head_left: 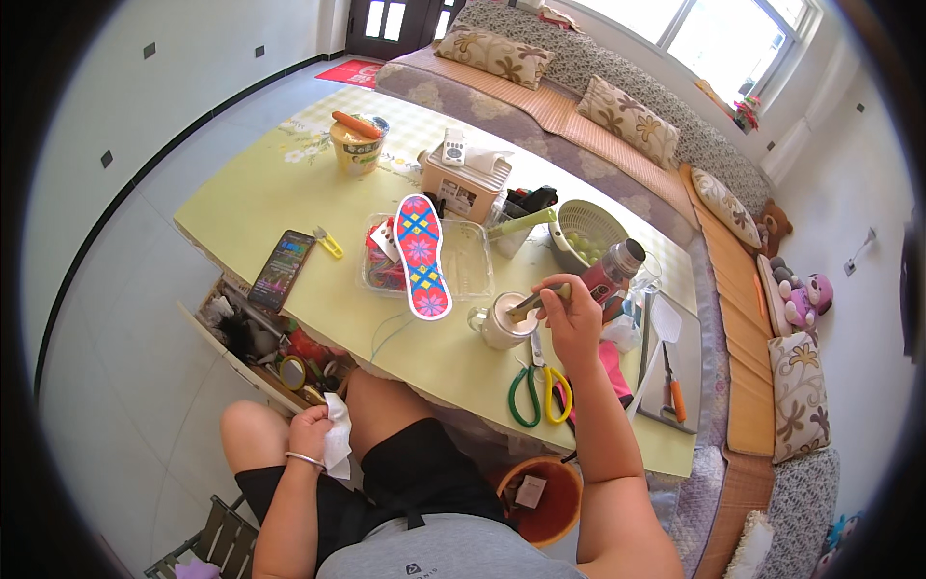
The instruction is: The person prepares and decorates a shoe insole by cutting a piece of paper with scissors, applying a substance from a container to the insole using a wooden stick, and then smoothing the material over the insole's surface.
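Note:
My right hand (pixel 576 318) is closed round a brownish, flat-looking stick (pixel 531 305). Its lower end reaches into the mouth of a glass mug (pixel 505 328) with pale contents; the tip is hidden. Down by my knee, my left hand (pixel 309 429) grips a white tissue (pixel 338 436), which hangs from the fingers. Scissors (pixel 540 388) with one green and one yellow handle lie below the mug. To the mug's left, a colourful patterned insole (pixel 422 259) rests across a clear plastic tray (pixel 471 261) holding red threads.
A thermos (pixel 617 267) and a colander of green fruit (pixel 584 234) stand beyond my right hand. A phone (pixel 282 269) and yellow snips (pixel 329 243) lie left. Below the table edge are an open drawer (pixel 249 374) and a bin (pixel 564 502). A spatula (pixel 669 352) lies at right.

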Demonstrator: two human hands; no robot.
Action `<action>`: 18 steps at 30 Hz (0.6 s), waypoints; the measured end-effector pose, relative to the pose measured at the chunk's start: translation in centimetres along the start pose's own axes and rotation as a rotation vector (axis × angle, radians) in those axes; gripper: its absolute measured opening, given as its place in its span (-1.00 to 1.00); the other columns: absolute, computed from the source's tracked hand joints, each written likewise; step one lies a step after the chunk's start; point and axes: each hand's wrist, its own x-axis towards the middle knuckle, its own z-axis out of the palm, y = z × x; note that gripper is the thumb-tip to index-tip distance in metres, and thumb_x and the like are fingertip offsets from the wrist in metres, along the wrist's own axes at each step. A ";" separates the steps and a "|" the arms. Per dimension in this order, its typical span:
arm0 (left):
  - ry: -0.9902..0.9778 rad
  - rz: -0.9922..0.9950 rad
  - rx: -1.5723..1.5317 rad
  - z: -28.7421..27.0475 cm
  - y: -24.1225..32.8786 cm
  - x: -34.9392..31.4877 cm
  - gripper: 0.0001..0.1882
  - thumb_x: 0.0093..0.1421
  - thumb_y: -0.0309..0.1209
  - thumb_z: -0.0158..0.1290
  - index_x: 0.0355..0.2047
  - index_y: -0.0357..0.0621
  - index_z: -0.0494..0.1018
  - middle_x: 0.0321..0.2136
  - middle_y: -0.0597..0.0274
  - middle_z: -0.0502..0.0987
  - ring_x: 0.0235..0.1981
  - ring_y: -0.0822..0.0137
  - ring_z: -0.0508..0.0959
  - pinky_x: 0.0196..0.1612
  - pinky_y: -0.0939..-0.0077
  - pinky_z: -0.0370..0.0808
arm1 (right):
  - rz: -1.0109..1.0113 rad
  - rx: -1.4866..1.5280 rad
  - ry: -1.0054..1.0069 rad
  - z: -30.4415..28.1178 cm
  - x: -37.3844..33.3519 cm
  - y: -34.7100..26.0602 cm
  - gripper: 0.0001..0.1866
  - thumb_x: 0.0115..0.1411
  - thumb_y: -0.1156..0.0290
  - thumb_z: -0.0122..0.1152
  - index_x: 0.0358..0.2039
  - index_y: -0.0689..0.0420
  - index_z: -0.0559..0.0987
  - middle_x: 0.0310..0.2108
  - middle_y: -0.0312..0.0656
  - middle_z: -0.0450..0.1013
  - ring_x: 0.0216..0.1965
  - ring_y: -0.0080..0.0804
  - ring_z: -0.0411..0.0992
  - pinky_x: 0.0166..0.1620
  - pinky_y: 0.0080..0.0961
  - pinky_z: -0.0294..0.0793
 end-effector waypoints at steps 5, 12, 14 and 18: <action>0.054 -0.005 0.000 0.3 0.2 -0.3 -0.69 -0.03 -0.71 -0.12 -0.32 -0.37 0.58 -0.45 0.13 0.61 -0.48 0.31 0.61 -0.35 0.50 0.56 | 0.007 -0.099 -0.005 -0.8 0.0 0.6 -0.88 0.31 0.50 0.11 -0.16 0.23 0.48 -0.31 -0.24 0.57 -0.49 -0.72 0.42 -0.46 -0.78 0.37; -0.066 0.037 -0.184 -0.1 -0.1 0.0 -0.60 -0.05 -0.74 -0.14 -0.18 -0.45 0.50 -0.35 0.17 0.58 -0.38 0.41 0.58 -0.30 0.64 0.49 | -0.003 -0.013 0.004 0.1 0.2 0.2 -0.88 0.31 0.50 0.11 -0.17 0.23 0.48 -0.34 -0.23 0.57 -0.50 -0.72 0.42 -0.45 -0.76 0.38; -0.066 0.060 -0.173 -0.5 -0.4 0.2 -0.57 -0.08 -0.76 -0.14 -0.15 -0.46 0.49 -0.33 0.17 0.57 -0.36 0.40 0.58 -0.29 0.65 0.49 | -0.012 -0.081 0.018 -0.2 0.4 0.3 -0.87 0.31 0.50 0.11 -0.16 0.24 0.48 -0.33 -0.23 0.57 -0.50 -0.71 0.42 -0.44 -0.76 0.39; -0.013 0.105 -0.144 0.6 0.6 -0.6 -0.56 -0.11 -0.79 -0.05 -0.14 -0.46 0.49 -0.34 0.21 0.56 -0.38 0.41 0.57 -0.32 0.65 0.47 | -0.019 -0.120 -0.021 -0.9 0.2 0.6 -0.87 0.30 0.50 0.12 -0.17 0.24 0.48 -0.34 -0.23 0.58 -0.51 -0.69 0.44 -0.44 -0.75 0.41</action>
